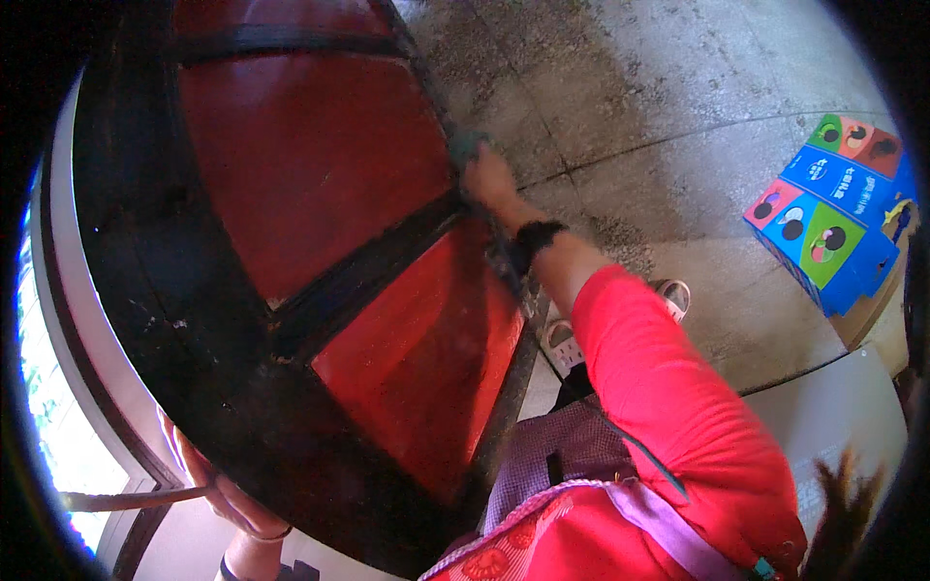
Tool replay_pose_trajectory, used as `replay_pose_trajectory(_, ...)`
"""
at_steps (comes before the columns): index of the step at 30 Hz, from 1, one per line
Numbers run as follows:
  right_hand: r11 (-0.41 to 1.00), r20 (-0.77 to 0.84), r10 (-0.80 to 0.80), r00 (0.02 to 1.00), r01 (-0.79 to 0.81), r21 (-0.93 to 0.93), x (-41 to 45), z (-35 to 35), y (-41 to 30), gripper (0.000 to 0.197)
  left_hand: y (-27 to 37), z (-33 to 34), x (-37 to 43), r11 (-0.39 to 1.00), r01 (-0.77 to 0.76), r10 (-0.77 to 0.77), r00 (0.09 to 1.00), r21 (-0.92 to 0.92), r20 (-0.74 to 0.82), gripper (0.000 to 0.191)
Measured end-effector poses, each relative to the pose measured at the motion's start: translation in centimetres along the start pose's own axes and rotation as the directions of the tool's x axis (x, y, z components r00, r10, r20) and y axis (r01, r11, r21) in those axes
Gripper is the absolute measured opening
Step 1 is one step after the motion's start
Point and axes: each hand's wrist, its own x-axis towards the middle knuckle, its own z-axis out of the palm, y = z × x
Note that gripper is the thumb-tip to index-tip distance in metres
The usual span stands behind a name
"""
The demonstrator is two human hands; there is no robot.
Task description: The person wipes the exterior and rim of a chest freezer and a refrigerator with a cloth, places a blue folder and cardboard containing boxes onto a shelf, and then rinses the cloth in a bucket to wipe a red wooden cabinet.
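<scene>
A large wooden panel (320, 138) with red fields and black framing bars fills the left half of the head view. My right hand (492, 180), with a black band at the wrist, presses a small green scouring pad or cloth (466, 147) to the panel's right edge; blur hides which it is. At the lower left, my left hand (240, 502) grips the panel's outer black edge, its fingers partly hidden behind it. A thin brown stick (138, 500) reaches the left hand; whether it is held there cannot be told.
A blue printed cardboard box (835, 210) with torn flaps lies on the stained tile floor (617, 160) at right. Shoes (563, 345) show beneath my right arm. A grey-white board (828, 414) is at lower right, and a bright window (54, 407) at left.
</scene>
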Motion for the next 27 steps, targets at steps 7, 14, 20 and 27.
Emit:
replay_pose_trajectory(7,0.998,0.163,0.053,0.985,-0.055,0.007,-18.4,-0.3,9.0,0.045,0.4,-0.4,-1.0,0.98,0.115,-0.106,0.993,-0.165,0.059,0.05)
replay_pose_trajectory(14,0.997,-0.067,-0.053,0.996,0.049,-0.058,-9.0,3.5,10.5,0.033,1.3,-0.5,0.5,0.998,-0.059,0.058,0.995,0.012,0.08,0.052)
replay_pose_trajectory(20,0.928,-0.088,-0.328,0.941,0.338,0.154,6.9,2.0,-1.4,0.028,1.1,-0.2,0.7,0.998,-0.03,0.035,0.997,-0.063,0.076,0.052)
replay_pose_trajectory(27,0.999,0.034,-0.007,0.999,0.005,0.042,-11.1,1.2,6.9,0.026,0.4,-0.3,-0.2,0.992,-0.037,0.044,0.998,-0.12,0.052,0.052)
